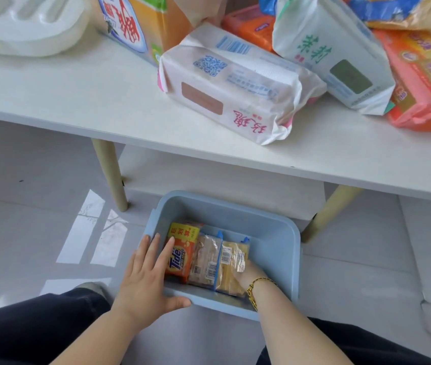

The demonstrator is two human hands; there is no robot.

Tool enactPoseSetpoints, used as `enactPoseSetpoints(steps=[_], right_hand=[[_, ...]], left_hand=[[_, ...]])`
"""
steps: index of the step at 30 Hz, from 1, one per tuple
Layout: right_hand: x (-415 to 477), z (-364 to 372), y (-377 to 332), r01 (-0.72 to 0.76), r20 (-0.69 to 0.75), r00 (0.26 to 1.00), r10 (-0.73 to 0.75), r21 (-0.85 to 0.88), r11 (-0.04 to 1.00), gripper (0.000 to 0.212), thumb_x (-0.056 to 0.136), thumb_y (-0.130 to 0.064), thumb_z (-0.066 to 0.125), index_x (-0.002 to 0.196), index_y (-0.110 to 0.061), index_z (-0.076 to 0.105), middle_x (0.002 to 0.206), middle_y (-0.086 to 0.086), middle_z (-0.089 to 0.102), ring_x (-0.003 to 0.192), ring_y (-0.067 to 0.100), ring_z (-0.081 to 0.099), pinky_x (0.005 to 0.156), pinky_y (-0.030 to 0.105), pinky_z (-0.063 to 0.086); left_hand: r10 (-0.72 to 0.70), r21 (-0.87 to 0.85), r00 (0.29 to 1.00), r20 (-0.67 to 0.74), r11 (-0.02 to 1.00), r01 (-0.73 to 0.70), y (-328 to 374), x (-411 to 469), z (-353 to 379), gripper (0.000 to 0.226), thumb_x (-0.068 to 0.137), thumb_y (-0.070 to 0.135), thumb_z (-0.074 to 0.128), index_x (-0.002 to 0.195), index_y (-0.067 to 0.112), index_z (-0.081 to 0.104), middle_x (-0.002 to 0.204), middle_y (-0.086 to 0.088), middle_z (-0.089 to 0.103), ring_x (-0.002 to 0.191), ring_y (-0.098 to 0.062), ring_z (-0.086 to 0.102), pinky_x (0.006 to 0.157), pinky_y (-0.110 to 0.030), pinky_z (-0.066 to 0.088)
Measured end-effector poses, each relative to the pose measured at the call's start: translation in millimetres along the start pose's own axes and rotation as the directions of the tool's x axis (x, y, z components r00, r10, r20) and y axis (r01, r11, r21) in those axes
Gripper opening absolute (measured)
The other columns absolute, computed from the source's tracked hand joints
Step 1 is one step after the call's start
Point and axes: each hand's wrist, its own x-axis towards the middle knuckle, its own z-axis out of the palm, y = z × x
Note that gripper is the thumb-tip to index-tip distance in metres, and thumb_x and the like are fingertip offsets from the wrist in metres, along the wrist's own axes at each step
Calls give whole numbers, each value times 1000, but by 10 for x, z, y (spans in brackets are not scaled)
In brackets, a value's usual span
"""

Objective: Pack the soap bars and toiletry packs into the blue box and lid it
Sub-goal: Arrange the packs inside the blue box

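The blue box stands open on the floor under the table's front edge. Inside, side by side, are an orange Tide soap bar and two clear-wrapped yellowish soap bars. My left hand lies flat over the box's near-left corner, fingers spread, with the index fingertip on the Tide bar. Reaching into the box, my right hand holds the rightmost wrapped bar; its fingers are mostly hidden behind the bar. More packs lie on the table: a white one with pink print and a white one with green print.
The white table also holds orange packs at the right, a yellow-orange carton at the back and a white foam tray at the far left. Two table legs flank the box. My knees frame the bottom.
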Motion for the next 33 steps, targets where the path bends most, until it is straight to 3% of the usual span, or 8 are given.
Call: enactPoseSetpoints(steps=[3,11,14,17,22,26,30,33], right_hand=[[-13,-27,13,0,26,1000,2,-75,997,34,95,-16,42,127,-5,47,122,12,58,112,25,57,94,31,46],[-51,-107,18,-9,-6,1000,8,-157,988,30,91,-23,53,115,-7,57,119,8,63,108,20,60,86,25,47],[-169,-114,-15,-7,-30,1000,3,-130,991,13,92,-19,49,89,-11,59,84,2,60,89,18,57,65,21,46],[-403,-241,-58,2,-128,992,-10,-58,998,32,90,-15,49,61,-17,38,63,-3,41,76,16,50,50,18,37],[-1162,-685,-301,215,-224,950,-218,-41,976,16,93,-22,46,96,-9,53,94,3,56,81,16,56,70,24,45],[-1943,-1067,-378,455,-412,806,-425,-29,890,44,91,-26,50,130,-7,45,128,8,56,118,23,52,96,29,41],[-2646,-1422,-297,702,-620,570,-539,27,712,13,87,-19,58,97,-23,64,86,-3,65,82,14,60,72,20,45],[-2942,-1690,-282,763,-780,327,-534,-116,636,19,84,-15,60,69,-27,57,61,-12,53,60,8,52,59,14,41]], left_hand=[[-2,-2,1000,5,1000,2,8,3,-2,108,63,79,47,116,38,-38,130,9,-40,118,-16,-44,103,-31,-19],[0,4,1000,-14,1000,0,7,15,-8,109,62,81,45,117,37,-38,141,6,-36,119,-15,-43,106,-33,-17],[-12,-5,1000,4,1000,12,43,14,-58,110,63,78,49,121,37,-35,152,-2,-26,129,-16,-37,114,-36,-10],[-34,-44,999,17,998,34,127,-33,-152,112,68,72,55,137,32,-25,155,-3,-19,140,-23,-23,117,-38,-2],[-38,-189,991,-128,982,13,389,-123,-593,84,84,49,54,145,25,1,156,-3,5,143,-22,9,116,-34,12],[54,-277,867,-496,936,-217,707,-309,-1104,55,82,19,64,133,14,44,139,-7,45,126,-28,43,104,-37,34],[164,-130,583,-795,894,-428,855,-563,-1554,32,75,15,62,104,3,65,108,-18,65,101,-30,58,85,-39,49],[190,-59,500,-845,896,-439,838,-673,-1816,46,74,29,43,106,2,62,112,-23,62,107,-29,50,88,-45,47]])
